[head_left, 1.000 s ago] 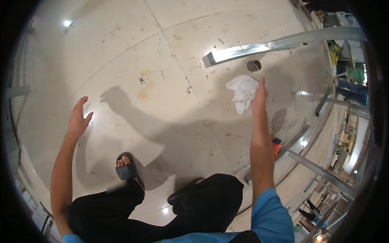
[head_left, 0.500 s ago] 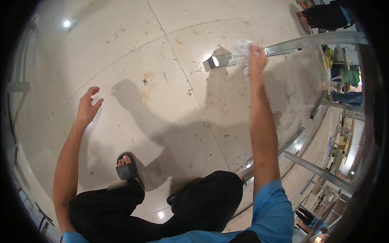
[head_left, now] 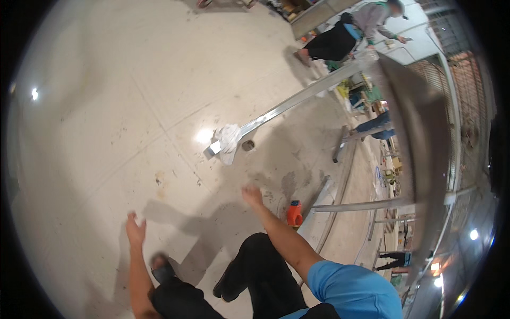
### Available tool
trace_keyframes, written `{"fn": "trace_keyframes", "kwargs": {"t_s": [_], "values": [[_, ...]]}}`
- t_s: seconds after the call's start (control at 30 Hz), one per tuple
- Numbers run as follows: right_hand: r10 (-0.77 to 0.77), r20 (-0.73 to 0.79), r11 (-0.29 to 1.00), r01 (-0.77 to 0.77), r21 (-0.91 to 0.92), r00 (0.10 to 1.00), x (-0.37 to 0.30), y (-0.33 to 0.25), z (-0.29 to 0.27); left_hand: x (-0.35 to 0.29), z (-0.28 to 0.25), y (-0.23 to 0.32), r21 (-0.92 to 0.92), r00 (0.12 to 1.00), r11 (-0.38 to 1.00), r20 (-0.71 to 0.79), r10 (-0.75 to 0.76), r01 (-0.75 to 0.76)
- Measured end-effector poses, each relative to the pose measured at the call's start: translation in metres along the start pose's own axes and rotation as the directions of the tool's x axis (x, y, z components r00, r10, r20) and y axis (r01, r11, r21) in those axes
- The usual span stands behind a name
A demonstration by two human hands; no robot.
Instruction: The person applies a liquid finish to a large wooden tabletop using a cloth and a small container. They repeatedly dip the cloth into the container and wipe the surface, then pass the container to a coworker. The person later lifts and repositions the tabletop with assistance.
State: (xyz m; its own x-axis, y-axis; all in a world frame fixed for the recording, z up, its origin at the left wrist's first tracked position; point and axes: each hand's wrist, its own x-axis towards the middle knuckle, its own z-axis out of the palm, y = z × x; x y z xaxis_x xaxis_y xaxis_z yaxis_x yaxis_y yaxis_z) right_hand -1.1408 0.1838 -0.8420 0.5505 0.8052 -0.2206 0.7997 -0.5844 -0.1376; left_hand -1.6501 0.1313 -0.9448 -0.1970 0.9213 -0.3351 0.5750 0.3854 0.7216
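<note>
A white cloth lies draped over the near end of a shiny square metal tube, which runs off toward the upper right. My right hand is apart from the cloth, closer to my body, above the floor. It is smeared by motion, so its fingers cannot be made out. My left hand hovers over the floor at the lower left, thumb and fingers apart, holding nothing. A small dark round thing shows beside the cloth, under the tube.
An orange and blue object stands by a metal frame bar on my right. A large blurred metal panel rises at the right. At the far upper right a person leans over a white surface. Dark marks spot the pale floor.
My right hand has let go of the white cloth and drawn back toward me. The cloth stays on the tube. My view has swung to the right, bringing more of the room in.
</note>
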Motion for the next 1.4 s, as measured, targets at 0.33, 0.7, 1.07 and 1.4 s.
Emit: {"fn": "trace_keyframes", "kwargs": {"t_s": [0.33, 0.7, 1.07, 1.4], "values": [[0.303, 0.818, 0.805, -0.591, 0.056, 0.49, -0.275, 0.142, -0.146, -0.396, -0.14, 0.012, -0.379, 0.842, 0.755, 0.312, -0.441, 0.536], [-0.017, 0.898, 0.706, -0.631, 0.322, 0.439, -0.399, 0.097, -0.486, -0.348, -0.316, 0.178, -0.08, 0.666, 0.801, 0.607, -0.433, 0.593], [0.426, 0.697, 0.024, -0.777, 0.629, 0.577, -0.564, 0.108, -0.446, -0.185, -0.426, 0.735, -0.517, 0.822, 0.761, 0.176, 0.542, -0.391], [0.481, 0.761, -0.313, -0.726, 0.612, 0.435, -0.61, 0.17, -0.365, -0.555, -0.449, 1.03, -0.845, -0.646, 0.273, -0.107, 0.756, 0.46]]}}
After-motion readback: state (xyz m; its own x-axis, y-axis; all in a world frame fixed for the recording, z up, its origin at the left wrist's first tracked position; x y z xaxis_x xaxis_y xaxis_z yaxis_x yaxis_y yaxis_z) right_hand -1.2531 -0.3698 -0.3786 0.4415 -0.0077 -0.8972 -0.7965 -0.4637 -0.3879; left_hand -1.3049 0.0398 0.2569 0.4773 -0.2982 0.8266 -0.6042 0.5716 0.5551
